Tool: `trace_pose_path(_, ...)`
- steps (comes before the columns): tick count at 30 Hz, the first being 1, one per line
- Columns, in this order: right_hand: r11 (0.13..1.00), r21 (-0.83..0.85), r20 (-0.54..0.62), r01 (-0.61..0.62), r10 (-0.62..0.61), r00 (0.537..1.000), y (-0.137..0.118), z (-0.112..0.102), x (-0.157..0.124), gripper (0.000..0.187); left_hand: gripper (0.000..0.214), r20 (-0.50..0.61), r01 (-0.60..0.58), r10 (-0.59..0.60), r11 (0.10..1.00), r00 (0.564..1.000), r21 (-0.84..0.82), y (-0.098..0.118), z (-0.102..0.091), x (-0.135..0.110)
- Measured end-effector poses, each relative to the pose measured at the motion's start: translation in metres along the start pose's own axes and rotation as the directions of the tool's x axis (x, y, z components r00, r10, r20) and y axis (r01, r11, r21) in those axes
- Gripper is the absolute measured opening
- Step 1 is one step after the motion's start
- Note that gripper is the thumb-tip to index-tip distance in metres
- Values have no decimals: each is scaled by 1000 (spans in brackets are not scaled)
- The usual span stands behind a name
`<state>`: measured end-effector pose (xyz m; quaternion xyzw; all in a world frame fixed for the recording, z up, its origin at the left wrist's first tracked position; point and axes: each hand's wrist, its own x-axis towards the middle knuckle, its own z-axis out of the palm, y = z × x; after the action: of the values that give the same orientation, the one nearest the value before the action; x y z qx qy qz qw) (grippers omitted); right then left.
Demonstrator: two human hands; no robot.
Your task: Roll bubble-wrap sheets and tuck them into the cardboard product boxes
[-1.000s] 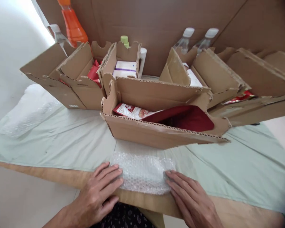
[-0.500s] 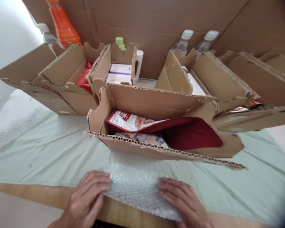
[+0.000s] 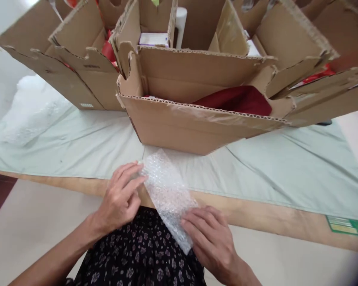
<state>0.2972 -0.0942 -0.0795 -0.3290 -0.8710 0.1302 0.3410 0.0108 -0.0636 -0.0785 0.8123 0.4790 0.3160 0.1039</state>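
Note:
A strip of clear bubble wrap (image 3: 170, 186) slants across the table's front edge, its near end hanging over my lap. My left hand (image 3: 122, 196) grips its upper left edge with bent fingers, the thumb tucked underneath. Lower down, my right hand (image 3: 210, 238) holds the right edge, fingers on top and its thumb hidden. Just beyond the wrap stands an open cardboard box (image 3: 179, 123) with a dark red packet (image 3: 238, 99) inside.
More cardboard compartments (image 3: 77, 43) line the back, holding a red packet (image 3: 109, 49), white boxes (image 3: 153, 39) and a white handle-like piece (image 3: 181, 24). Another heap of bubble wrap (image 3: 32, 107) lies at left. A pale green cloth (image 3: 271, 171) covers the table, leaving a wooden edge (image 3: 250, 206).
My view has tilted down. The bubble wrap has turned to a steeper slant, its right end drawn toward my body with my right hand. Both hands still hold it.

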Motion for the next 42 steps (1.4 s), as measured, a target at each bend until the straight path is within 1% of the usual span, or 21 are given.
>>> trace_pose_path(4,993,121,93,6,-17,996,-12,5,21,22,57,99,-105,134,961,986,-257,39,-4,-26)
trace_pose_path(6,989,148,151,-4,-19,988,-15,6,35,21,52,67,-120,147,943,987,-310,50,-1,-30)
trace_pose_path(7,988,155,169,-5,-22,985,-16,7,42,19,47,23,-98,111,945,994,-312,52,1,-31)
trace_pose_path(10,991,131,143,-18,-1,990,-10,15,56,14,27,-97,70,-101,957,990,-280,49,8,-28)
trace_pose_path(13,986,81,98,-145,137,986,4,23,56,32,24,-158,214,-241,962,958,-172,41,12,-27)
trace_pose_path(15,967,64,78,-248,243,967,12,27,52,34,28,-188,236,-245,969,951,-73,38,12,-28)
trace_pose_path(17,955,50,30,-293,291,956,17,31,49,33,31,-184,236,-234,972,955,-7,36,13,-30)
trace_pose_path(19,966,-5,-62,-258,257,964,16,33,48,31,37,-164,252,-245,968,956,20,35,13,-31)
trace_pose_path(22,984,-107,-182,-143,122,976,6,33,44,25,42,-130,281,-274,959,953,37,33,14,-31)
trace_pose_path(23,988,-118,-166,-102,82,983,1,33,42,23,43,-118,286,-279,957,953,48,33,14,-32)
trace_pose_path(25,994,-111,-37,-23,19,999,-6,34,38,23,44,-111,291,-281,953,953,82,32,13,-32)
trace_pose_path(27,995,-98,101,36,-26,994,-7,37,35,22,47,-122,278,-267,956,956,89,31,11,-35)
trace_pose_path(28,995,-83,132,51,-40,990,-6,38,34,24,49,-124,249,-239,966,963,68,30,8,-37)
trace_pose_path(30,999,-22,112,40,-37,993,-3,40,37,30,50,-106,136,-136,991,985,-6,29,2,-42)
trace_pose_path(32,998,61,81,-21,16,997,1,40,42,32,49,-72,20,-25,998,997,-60,27,-4,-45)
trace_pose_path(34,987,123,76,-99,90,993,3,39,48,29,42,-63,-12,7,997,998,-74,25,-8,-43)
trace_pose_path(36,978,130,78,-163,154,985,4,38,52,28,34,-70,43,-50,995,996,-94,22,-8,-36)
trace_pose_path(38,981,35,14,-192,191,981,4,36,54,29,28,-61,128,-135,986,989,-106,18,-5,-25)
trace_pose_path(40,976,-111,-93,-188,178,980,3,34,56,33,24,-37,190,-192,981,981,-46,13,-1,-12)
trace_pose_path(41,972,-167,-108,-166,150,983,2,34,57,33,23,-28,206,-206,979,978,9,11,0,-7)
trace_pose_path(42,972,-198,-74,-128,115,991,2,34,59,31,23,-23,216,-215,974,976,66,9,1,-2)
